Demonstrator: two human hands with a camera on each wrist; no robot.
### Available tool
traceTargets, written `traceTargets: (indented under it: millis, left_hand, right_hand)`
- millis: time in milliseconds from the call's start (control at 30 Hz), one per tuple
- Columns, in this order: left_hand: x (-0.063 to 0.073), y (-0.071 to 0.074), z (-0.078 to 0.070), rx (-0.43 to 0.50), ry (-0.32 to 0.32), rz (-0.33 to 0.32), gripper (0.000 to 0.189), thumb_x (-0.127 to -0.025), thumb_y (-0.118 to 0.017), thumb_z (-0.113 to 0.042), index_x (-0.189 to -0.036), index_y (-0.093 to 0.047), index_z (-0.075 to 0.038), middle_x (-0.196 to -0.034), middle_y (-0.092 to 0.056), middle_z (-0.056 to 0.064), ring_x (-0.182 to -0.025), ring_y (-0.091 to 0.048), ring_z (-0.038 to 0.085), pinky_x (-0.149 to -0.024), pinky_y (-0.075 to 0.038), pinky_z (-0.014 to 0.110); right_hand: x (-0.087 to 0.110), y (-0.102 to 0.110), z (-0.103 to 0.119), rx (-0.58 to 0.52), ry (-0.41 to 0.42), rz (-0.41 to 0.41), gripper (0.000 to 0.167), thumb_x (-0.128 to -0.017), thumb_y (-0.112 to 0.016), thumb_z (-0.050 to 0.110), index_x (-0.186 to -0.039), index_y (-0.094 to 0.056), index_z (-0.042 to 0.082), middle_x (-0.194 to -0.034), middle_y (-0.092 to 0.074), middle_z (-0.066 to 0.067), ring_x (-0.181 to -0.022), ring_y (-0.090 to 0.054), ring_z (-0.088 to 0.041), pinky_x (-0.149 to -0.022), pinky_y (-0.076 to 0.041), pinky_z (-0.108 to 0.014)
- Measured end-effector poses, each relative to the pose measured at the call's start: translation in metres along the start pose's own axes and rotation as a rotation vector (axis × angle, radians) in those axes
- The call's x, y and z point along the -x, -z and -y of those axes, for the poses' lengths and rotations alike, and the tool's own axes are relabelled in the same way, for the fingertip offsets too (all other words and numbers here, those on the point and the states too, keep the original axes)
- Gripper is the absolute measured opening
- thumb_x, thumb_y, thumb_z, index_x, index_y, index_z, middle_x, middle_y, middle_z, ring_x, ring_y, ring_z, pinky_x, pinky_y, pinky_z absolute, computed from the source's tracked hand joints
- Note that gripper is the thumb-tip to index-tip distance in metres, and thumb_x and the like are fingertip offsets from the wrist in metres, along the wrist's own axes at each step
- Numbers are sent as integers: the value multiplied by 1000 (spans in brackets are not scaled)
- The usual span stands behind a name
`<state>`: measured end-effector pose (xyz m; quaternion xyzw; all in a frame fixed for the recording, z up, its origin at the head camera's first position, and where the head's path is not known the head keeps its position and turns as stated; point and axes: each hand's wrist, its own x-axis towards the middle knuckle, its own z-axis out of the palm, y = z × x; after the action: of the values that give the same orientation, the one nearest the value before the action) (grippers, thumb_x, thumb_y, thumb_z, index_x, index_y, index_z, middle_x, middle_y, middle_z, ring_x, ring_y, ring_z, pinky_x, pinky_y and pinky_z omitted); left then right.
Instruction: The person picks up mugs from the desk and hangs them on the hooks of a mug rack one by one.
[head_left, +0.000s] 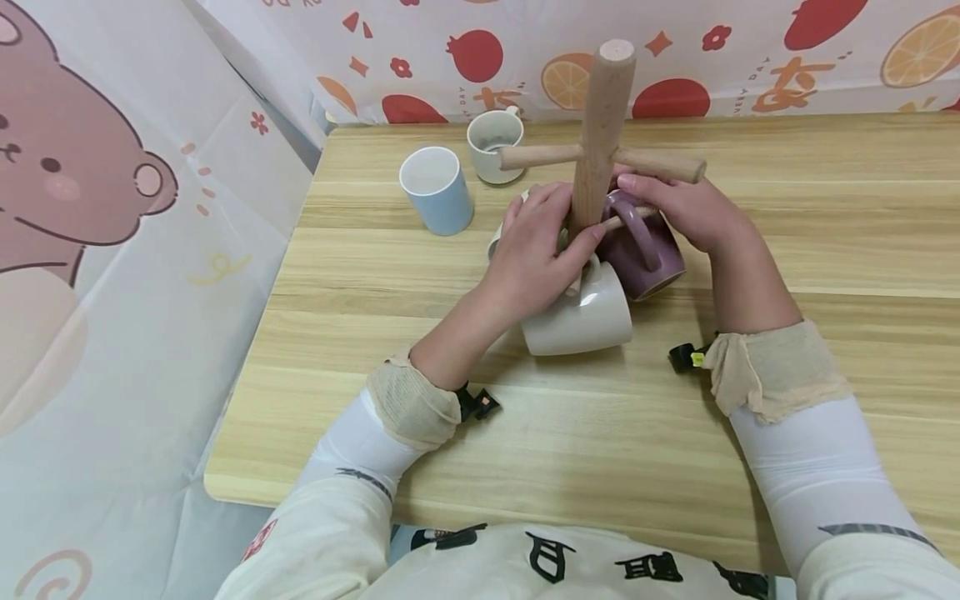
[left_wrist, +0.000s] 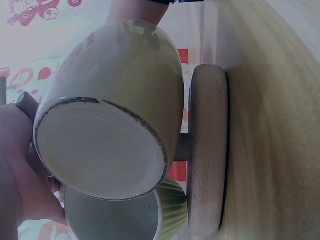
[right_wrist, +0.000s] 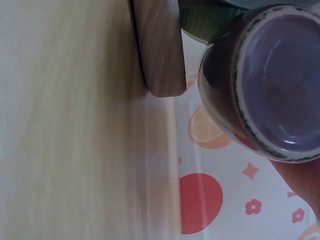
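Observation:
A wooden mug tree (head_left: 603, 108) stands upright on the table, its rounded base (left_wrist: 209, 150) flat on the top. My left hand (head_left: 528, 258) grips its post, the thumb lying by a lower peg. Just below that hand a white mug (head_left: 581, 317) hangs tilted by its handle, bottom toward the left wrist camera. My right hand (head_left: 701, 204) holds a purple mug (head_left: 645, 250), whose handle is around a lower peg; the fingers behind it are mostly hidden. A ribbed greenish mug (left_wrist: 172, 207) is at the tree's far left side, largely covered by my left hand in the head view.
A light blue cup (head_left: 438, 192) and a whitish mug (head_left: 495, 146) stand upright at the back left of the table. Two upper pegs stick out sideways from the post above my hands. A fruit-print cloth (head_left: 480, 58) hangs behind the table's back edge.

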<state>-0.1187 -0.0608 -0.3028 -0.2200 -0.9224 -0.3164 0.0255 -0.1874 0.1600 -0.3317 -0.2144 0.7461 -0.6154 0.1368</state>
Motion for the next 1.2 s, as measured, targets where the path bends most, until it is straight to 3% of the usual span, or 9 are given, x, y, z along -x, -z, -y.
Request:
traceTargets:
  millis: [100,233,433,733,1200]
  left_hand:
    - [0,0,0,-5,-2,-2,45,-100,-50,-44,-137,-52,-19,-135,-57,-6,-136,-37,6,-119,-13,42]
    - [0,0,0,-9,0,-4,45,-100,-49,-44,-137,-53,-20,-135,-57,-6,-136,-37,5,-119,-13,42]
    - [0,-1,0,-11,-3,-12,44,-100,-49,-45,-136,-53,-20,-134,-58,-7,-135,-38,5,-119,-13,44]
    - [0,-1,0,5,-2,-21,44,-99,-50,-46,-135,-54,-21,-134,-58,-7,-135,-37,4,-120,-11,46]
    - [0,-1,0,10,-9,-19,43,-99,-50,-46,-134,-54,-20,-133,-58,-7,-135,-38,4,-120,-12,50]
  right_hand:
    - [2,0,2,-1,32,64,25,-100,-53,21,-117,-69,12,-111,-67,2,-104,-59,-16,-88,-46,-22]
    - [4,0,5,48,-29,116,22,-102,-51,25,-115,-67,18,-112,-63,2,-104,-56,-15,-86,-44,-22]
    - [6,-1,7,104,-106,95,28,-102,-51,31,-123,-65,20,-118,-61,4,-108,-55,-13,-89,-42,-19]
    - [1,-4,6,123,-51,125,32,-103,-49,28,-126,-65,12,-118,-61,2,-108,-55,-13,-90,-42,-18]
    - [3,-3,3,138,-47,89,29,-103,-48,30,-116,-68,14,-118,-60,2,-111,-53,-14,-91,-40,-17]
